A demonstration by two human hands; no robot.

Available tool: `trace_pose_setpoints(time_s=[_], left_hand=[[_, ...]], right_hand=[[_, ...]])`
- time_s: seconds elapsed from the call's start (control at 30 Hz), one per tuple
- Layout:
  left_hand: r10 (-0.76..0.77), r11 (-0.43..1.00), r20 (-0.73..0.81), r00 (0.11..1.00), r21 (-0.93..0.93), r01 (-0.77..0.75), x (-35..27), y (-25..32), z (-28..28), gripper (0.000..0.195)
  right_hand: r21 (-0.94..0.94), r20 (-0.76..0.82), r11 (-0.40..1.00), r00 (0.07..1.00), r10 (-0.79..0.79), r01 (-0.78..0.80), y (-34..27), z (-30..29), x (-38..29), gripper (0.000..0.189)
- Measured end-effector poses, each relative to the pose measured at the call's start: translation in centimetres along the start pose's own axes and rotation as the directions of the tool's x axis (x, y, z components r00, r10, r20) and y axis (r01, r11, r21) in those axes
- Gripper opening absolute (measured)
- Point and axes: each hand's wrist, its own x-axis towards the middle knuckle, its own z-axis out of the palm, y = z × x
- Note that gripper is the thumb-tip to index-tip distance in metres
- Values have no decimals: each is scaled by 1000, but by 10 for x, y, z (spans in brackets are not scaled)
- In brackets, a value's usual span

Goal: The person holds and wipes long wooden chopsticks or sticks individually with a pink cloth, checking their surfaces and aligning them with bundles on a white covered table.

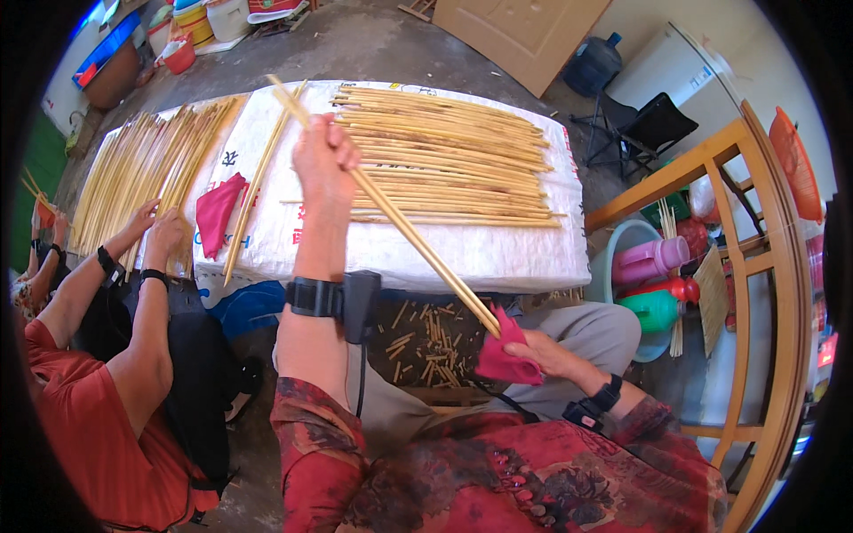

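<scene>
My left hand is closed around a few long thin sticks, raised slantwise over the white sheet. Near their lower end, my right hand grips a crimson cloth that is folded around them. Beyond lies a broad row of similar sticks, side by side on the sheet. To the left, a few more sticks lie by themselves, beside a second crimson cloth.
At the left, a co-worker's hands touch another row of sticks; a further person's hands show beyond. Cut stick pieces litter the floor under the table. At right stand a wooden frame and a basin holding flasks.
</scene>
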Motion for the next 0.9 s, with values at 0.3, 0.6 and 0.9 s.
trace_pose_setpoints(time_s=[0.3,0.6,0.9], left_hand=[[-89,996,74,993,-6,90,-9,-8,-3,16],[-215,969,288,933,-55,241,-40,-44,19,20],[-236,964,266,935,-53,259,-38,-24,14,17]], right_hand=[[459,-491,876,864,111,148,-23,-58,8,33],[262,-69,943,978,-196,208,-129,12,123,40],[308,-68,936,985,-157,171,-121,25,132,35]])
